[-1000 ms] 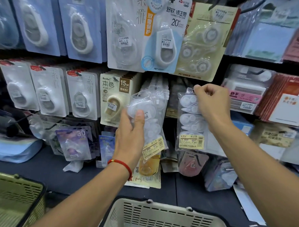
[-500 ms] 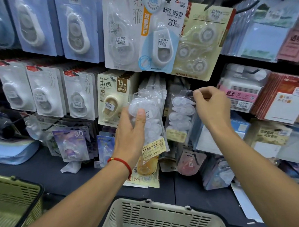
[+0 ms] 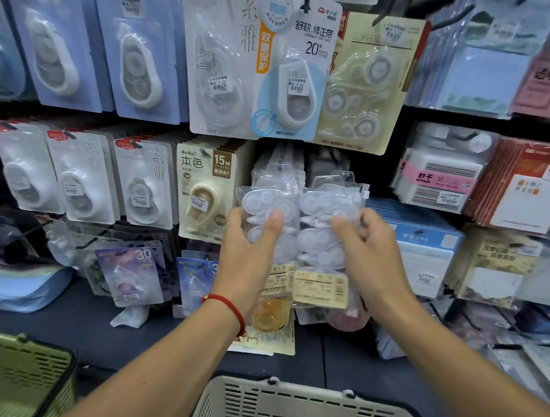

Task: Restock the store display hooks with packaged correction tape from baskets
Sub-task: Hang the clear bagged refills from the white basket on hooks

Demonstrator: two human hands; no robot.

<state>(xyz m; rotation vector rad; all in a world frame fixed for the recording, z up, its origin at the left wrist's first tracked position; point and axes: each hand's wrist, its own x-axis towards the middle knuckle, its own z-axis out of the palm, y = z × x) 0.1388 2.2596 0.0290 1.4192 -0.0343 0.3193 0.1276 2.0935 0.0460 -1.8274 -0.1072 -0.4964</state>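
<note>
**A:** Where do the packs stand?

**B:** The left hand (image 3: 248,266) grips one clear plastic bag of white correction tapes (image 3: 268,227), thumb laid over its front. The right hand (image 3: 368,251) pinches a second clear bag of white correction tapes (image 3: 323,234) at its right edge, fingers curled. Both bags are held side by side, touching, in front of the row of matching clear bags on the display hook (image 3: 279,167), above the white slotted plastic basket (image 3: 295,406).

**A:** How would you hang them cleanly?

**B:** I'd judge the step to be lining up the top hang-holes with the hook. Do one bag at a time, hold it high near the hole so the soft plastic doesn't fold, and slide it straight back (the hook tip itself is hidden behind the bags, so feel for it). Keep the yellow price label (image 3: 321,288) facing out.

**A:** Anything readable?

**B:** The beige carded tape (image 3: 205,192) to the left says "BoBo", "本色" and "15M". The pale blue carded tape (image 3: 296,81) above reads "舒软 修正带", "20" and "PET". The white cards carry "素雅". The purple pack (image 3: 130,274) lower left shows "30". A pink-banded pack (image 3: 439,176) on the right reads "秒干". The price-label print is too blurred to read.

**A:** And the other basket?

**B:** An olive-green slotted basket (image 3: 25,376) sits at the lower left, well apart.
</note>
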